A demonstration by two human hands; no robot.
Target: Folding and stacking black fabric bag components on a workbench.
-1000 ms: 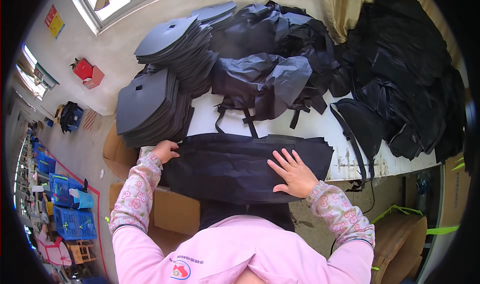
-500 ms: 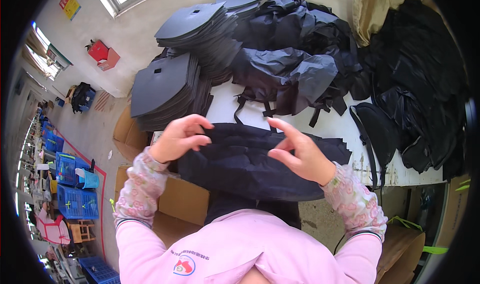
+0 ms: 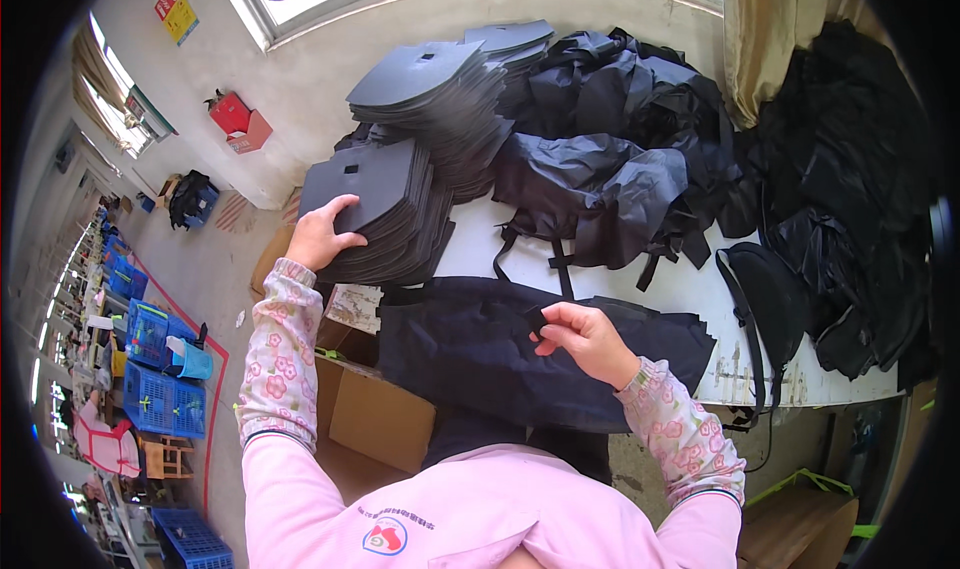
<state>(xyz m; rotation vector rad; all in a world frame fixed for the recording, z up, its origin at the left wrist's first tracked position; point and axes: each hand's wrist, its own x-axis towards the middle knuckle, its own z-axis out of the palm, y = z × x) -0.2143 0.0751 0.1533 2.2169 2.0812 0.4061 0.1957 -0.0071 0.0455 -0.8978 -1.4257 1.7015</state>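
Observation:
My left hand (image 3: 325,234) rests at the near left edge of a stack of dark grey stiff panels (image 3: 375,184), thumb and fingers apart. The top panel has rounded corners and a small rectangular slot. Spread along the table's front edge and hanging toward my lap is a layered piece of black fabric (image 3: 460,349). Over its middle, my right hand (image 3: 585,341) has its fingers curled together in a pinch, with a raised bit of the black fabric at the fingertips.
Behind stands a taller panel stack (image 3: 430,79). Crumpled black fabric pieces with straps (image 3: 600,179) cover the back of the white table (image 3: 480,239). At the right are a black pouch (image 3: 765,294) and a dark heap (image 3: 840,189). An open cardboard box (image 3: 380,419) sits below, left.
My left hand has moved from above the black fabric up and left onto the panel stack. My right hand has gone from spread fingers to a pinch, lower over the fabric. The view has shifted.

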